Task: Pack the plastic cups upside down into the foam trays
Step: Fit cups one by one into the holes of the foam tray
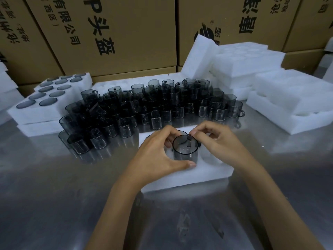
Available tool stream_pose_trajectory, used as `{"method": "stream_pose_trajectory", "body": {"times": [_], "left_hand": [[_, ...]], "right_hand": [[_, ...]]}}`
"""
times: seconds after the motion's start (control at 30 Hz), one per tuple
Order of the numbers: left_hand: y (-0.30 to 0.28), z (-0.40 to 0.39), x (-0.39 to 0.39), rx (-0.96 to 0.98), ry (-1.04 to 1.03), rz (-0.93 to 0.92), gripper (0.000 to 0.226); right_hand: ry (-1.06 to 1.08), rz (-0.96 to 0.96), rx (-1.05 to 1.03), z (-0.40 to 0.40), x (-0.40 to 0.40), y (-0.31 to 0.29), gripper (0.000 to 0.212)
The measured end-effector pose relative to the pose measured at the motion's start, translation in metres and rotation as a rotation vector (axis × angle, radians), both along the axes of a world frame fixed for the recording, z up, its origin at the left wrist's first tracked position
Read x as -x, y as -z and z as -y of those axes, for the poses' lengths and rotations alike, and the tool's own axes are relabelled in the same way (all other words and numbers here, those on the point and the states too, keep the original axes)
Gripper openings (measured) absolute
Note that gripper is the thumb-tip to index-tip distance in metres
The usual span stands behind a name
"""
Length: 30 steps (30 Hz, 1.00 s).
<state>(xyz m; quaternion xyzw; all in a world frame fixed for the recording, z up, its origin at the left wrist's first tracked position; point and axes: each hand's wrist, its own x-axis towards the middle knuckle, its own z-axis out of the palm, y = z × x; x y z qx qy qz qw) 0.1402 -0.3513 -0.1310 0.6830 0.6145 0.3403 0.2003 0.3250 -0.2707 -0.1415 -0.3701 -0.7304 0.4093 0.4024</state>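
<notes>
A: What sits far left?

B: A filled foam tray [54, 98] on the steel counter [54, 195], its pockets showing ten grey round cup bottoms, so those cups are upside down. It rests on another white foam slab.

A: And next to it?

B: A crowd of smoky-grey plastic cups [144, 109] with small handles, standing packed together across the middle of the counter, some stacked on others.

A: Now the hands.

B: The left hand [158, 156] is curved round the left side of one cup [185, 148]; its thumb tip presses low on the cup's near wall, and its fingers bend behind the far side. It holds the cup, about half closed.

A: Where is that cup?

B: Over the near foam tray [198, 175], which lies right in front of the person. Its dark circular edge faces up at the camera. I cannot tell whether it is seated in a pocket.

A: The right hand?

B: The right hand [214, 141] has its fingers curled in, thumb and forefinger pinching at the cup's handle on the right rim.

A: Farther right?

B: Stacks of empty foam trays [288, 98], with printed cardboard boxes [117, 33] along the back.
</notes>
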Motion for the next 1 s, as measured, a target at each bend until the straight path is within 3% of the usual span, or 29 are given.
{"method": "stream_pose_trajectory", "body": {"times": [0.17, 0.37, 0.6, 0.67, 0.8, 1.0], "left_hand": [[0.002, -0.001, 0.001, 0.024, 0.003, 0.022, 0.059], [0.006, -0.002, 0.003, 0.045, 0.025, -0.082, 0.063], [0.009, -0.005, 0.010, 0.038, 0.061, 0.053, 0.046], [0.011, -0.005, 0.012, 0.047, 0.057, -0.016, 0.051], [0.013, -0.007, 0.013, 0.037, -0.031, -0.270, 0.087], [0.017, -0.010, 0.015, 0.099, -0.045, -0.212, 0.085]], "right_hand": [[0.012, 0.146, -0.050, -0.001, -0.001, 0.004, 0.021], [0.024, 0.249, -0.051, -0.005, -0.009, 0.006, 0.010], [-0.007, 0.258, -0.041, -0.006, -0.014, 0.004, 0.005], [-0.029, 0.271, -0.040, -0.006, -0.014, 0.006, 0.005], [-0.005, 0.304, -0.032, -0.006, -0.013, 0.010, 0.021], [0.019, 0.332, -0.017, -0.007, -0.013, 0.009, 0.033]]}}
